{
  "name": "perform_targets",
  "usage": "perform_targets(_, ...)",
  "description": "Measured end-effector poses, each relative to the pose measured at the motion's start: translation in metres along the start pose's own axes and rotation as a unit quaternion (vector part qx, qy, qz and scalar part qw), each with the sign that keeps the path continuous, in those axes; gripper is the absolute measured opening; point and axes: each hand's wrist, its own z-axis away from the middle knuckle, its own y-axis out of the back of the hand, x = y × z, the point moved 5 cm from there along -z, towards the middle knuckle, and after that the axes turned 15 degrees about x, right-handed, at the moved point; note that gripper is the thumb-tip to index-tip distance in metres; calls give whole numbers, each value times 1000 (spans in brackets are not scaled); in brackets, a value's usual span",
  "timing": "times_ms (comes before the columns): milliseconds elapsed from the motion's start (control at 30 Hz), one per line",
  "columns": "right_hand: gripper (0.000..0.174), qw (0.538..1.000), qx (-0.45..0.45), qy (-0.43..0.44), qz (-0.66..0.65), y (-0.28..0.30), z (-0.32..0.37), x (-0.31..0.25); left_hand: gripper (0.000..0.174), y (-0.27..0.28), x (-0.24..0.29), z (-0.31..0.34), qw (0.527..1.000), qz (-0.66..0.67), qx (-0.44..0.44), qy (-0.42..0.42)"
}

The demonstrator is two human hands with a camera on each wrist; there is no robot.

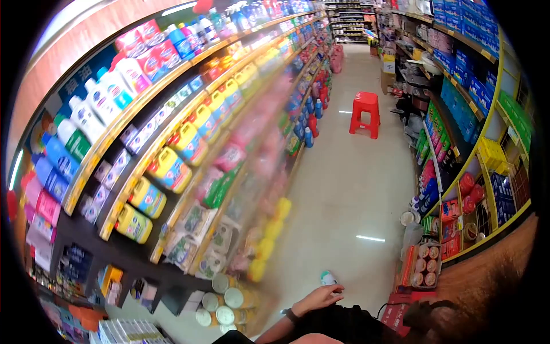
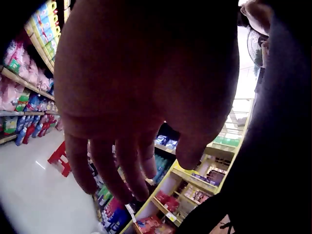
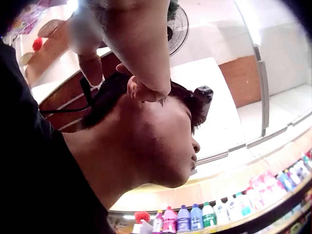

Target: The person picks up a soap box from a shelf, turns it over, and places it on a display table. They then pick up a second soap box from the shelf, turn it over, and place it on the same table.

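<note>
My left hand (image 1: 318, 299), with a dark band at the wrist, hangs low over the aisle floor. In the left wrist view its fingers (image 2: 124, 170) hang loosely, slightly bent, and hold nothing. A small white and green thing (image 1: 327, 278) shows on the floor just past it in the head view. My right hand (image 3: 141, 48) is raised to the side of the head, outside the head view. Its fingers rest at the ear (image 3: 131, 87) and hair, spread apart. Near it are a black strap (image 3: 87, 92) and a small black head camera (image 3: 202, 100).
Shelves of detergent bottles (image 1: 172, 169) line the left. Several tins (image 1: 235, 298) stand at that shelf's foot. A red stool (image 1: 365, 114) stands in the aisle. On the right are stocked shelves (image 1: 458, 103) and a box of jars (image 1: 425, 266).
</note>
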Motion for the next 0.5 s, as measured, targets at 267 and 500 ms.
perform_targets(267, 14, 998, -34, 42, 11, 92, -33, 79, 39, 86, -6, -118, 996, -36, 76, -43)
perform_targets(500, 12, 755, -73, 221, -613, 171, -48, 85, 37, 139, -36, -173, 992, -25, 120, 9)
